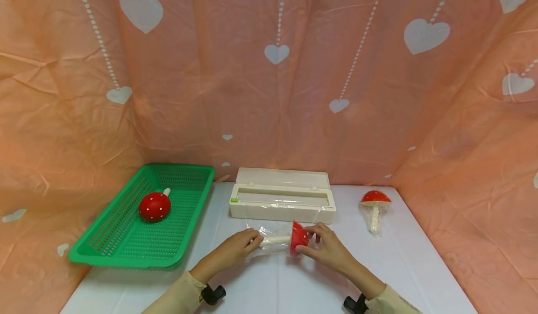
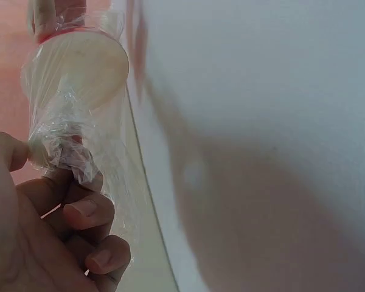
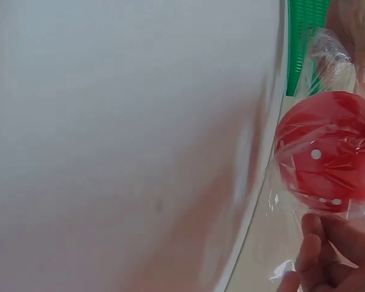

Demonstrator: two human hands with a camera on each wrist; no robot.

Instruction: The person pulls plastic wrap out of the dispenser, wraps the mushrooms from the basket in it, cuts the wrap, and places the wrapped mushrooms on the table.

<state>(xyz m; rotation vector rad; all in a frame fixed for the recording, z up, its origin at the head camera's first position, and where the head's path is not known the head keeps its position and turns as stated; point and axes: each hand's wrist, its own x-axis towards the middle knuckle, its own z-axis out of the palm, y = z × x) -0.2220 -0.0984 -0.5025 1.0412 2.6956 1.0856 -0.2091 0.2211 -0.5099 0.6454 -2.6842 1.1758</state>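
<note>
A toy mushroom [image 1: 297, 239] with a red, white-dotted cap and pale stem lies sideways between both hands, held just in front of the white box. Clear plastic wrap [image 2: 67, 128] covers it, bunched along the stem. My left hand [image 1: 238, 247] grips the stem's end with thumb and fingers curled over the crumpled wrap. On the cap side, my right hand [image 1: 329, 247] holds the cap between thumb and fingers. Creased wrap stretches over the red cap [image 3: 325, 146] in the right wrist view.
Behind the hands stands the long white wrap box [image 1: 281, 211], its lid raised. A green basket [image 1: 185, 248] at left holds an unwrapped red mushroom [image 1: 154, 207]. Another mushroom [image 1: 375, 206], in clear wrap, lies at right. An orange curtain with hearts [image 1: 252, 94] encloses the white table.
</note>
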